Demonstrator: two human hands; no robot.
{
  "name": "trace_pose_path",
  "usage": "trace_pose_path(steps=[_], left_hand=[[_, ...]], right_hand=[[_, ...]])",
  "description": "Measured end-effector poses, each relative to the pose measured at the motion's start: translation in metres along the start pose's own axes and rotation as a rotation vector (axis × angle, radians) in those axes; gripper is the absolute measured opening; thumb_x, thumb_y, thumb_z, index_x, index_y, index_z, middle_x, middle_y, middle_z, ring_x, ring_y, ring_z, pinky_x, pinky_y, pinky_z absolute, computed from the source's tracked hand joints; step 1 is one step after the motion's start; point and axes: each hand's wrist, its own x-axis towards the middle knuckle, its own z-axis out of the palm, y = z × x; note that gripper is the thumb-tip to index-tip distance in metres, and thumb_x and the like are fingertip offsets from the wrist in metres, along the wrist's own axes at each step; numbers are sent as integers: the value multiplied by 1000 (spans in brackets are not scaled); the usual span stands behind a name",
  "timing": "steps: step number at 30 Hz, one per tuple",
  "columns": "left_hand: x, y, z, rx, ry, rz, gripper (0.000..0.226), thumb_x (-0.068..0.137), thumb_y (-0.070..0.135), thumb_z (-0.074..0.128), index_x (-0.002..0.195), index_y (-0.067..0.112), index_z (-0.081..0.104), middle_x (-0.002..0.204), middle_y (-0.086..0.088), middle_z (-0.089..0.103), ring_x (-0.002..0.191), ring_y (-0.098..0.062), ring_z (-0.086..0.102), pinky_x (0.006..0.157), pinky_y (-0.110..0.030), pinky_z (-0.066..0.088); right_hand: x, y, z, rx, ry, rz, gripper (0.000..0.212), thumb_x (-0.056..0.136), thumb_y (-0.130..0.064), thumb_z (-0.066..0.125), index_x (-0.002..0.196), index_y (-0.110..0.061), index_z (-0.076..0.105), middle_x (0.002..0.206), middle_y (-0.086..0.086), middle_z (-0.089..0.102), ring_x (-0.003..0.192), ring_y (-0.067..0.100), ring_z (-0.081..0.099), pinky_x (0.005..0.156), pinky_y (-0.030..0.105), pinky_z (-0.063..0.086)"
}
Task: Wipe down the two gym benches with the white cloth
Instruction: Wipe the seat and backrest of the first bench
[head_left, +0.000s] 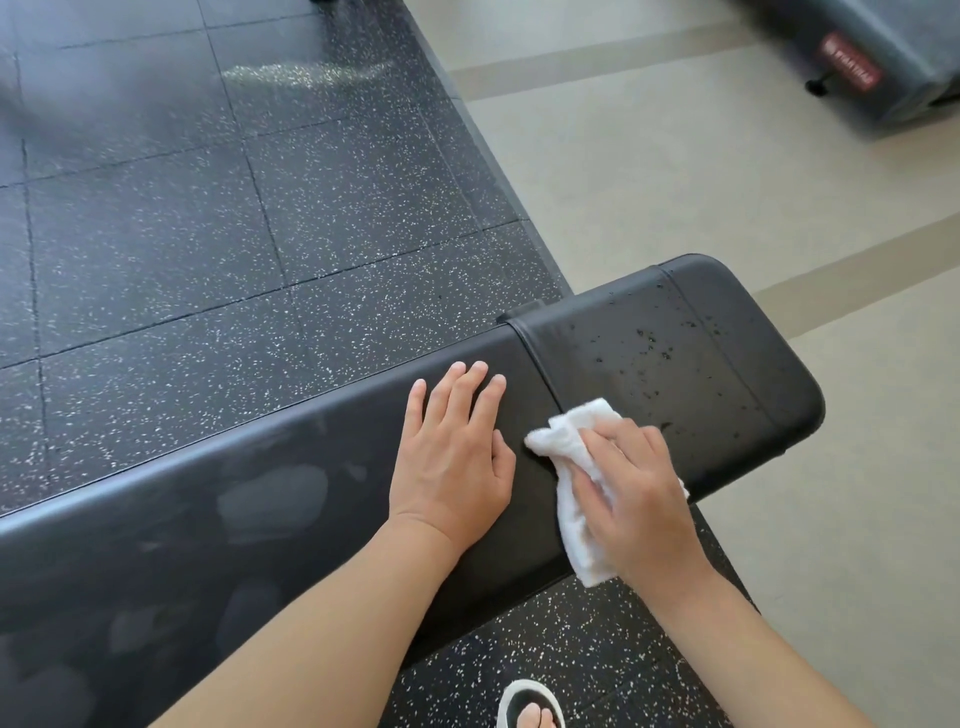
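Head view: left hand (451, 457) flat, fingers straight on bench (260, 509); right hand (631, 499) fingers curled, gripping white cloth (563, 447).

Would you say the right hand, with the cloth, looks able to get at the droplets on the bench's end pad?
Probably yes: the right hand holds the white cloth beside the droplets, with nothing between.

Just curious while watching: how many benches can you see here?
1 for sure: the black bench under both hands. The blurred dark object at top right might be a second; I cannot tell.
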Motion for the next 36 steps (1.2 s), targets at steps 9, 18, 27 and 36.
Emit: trace_pose_path(steps=[9, 18, 27, 36], left_hand=[[3, -2, 7, 27, 13, 7, 58, 94, 27, 54, 151, 18, 53, 158, -5, 48, 154, -27, 36, 128, -55, 23], [4, -2, 7, 42, -9, 3, 60, 92, 30, 48, 150, 18, 53, 159, -5, 47, 154, -28, 35, 129, -55, 22], [5, -3, 8, 66, 3, 11, 59, 93, 30, 44, 150, 18, 54, 156, -2, 48, 154, -27, 37, 127, -56, 25], [5, -2, 9, 85, 14, 21, 60, 90, 29, 45, 148, 17, 57, 155, -4, 50, 152, -28, 39, 127, -56, 25]], right_hand=[[49, 8, 15, 9, 0, -36, 23, 97, -9, 67, 119, -8, 73, 112, 7, 63, 90, 27, 50, 83, 39, 47], [122, -16, 40, 58, 11, 37, 14, 96, -10, 64, 107, -5, 72, 108, 11, 62, 91, 31, 49, 82, 47, 48], [35, 23, 4, 95, -74, -43, 33, 97, -16, 65, 130, -13, 70, 125, -2, 58, 100, 19, 49, 89, 30, 47], [143, 11, 45, 64, 56, 77, 6, 94, -7, 69, 98, -8, 72, 106, 7, 61, 92, 25, 48, 83, 38, 45]])
